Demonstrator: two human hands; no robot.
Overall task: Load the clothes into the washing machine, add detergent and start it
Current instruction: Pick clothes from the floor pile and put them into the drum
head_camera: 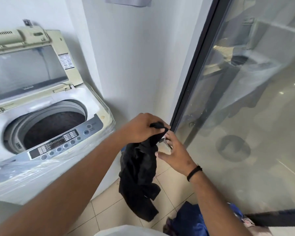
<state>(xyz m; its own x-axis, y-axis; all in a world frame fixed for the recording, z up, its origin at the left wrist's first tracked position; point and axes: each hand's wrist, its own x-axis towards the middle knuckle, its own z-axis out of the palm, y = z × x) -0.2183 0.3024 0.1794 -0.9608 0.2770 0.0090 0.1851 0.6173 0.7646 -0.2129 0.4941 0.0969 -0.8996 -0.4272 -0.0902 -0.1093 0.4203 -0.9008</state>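
Note:
A top-loading washing machine (94, 106) stands at the left with its lid (29, 68) raised, and dark fabric lies inside the drum (54, 126). My left hand (140, 127) grips the top of a black garment (140, 176) that hangs down to the right of the machine, above the floor. My right hand (175, 154) is beside the garment with its fingers spread, touching the cloth near a small white tag. The control panel (65, 142) runs along the machine's front edge.
A pile of blue clothes (191, 220) lies on the tiled floor (109, 206) at the bottom. A glass sliding door with a dark frame (194, 68) fills the right side. A white wall column (129, 65) stands behind the machine.

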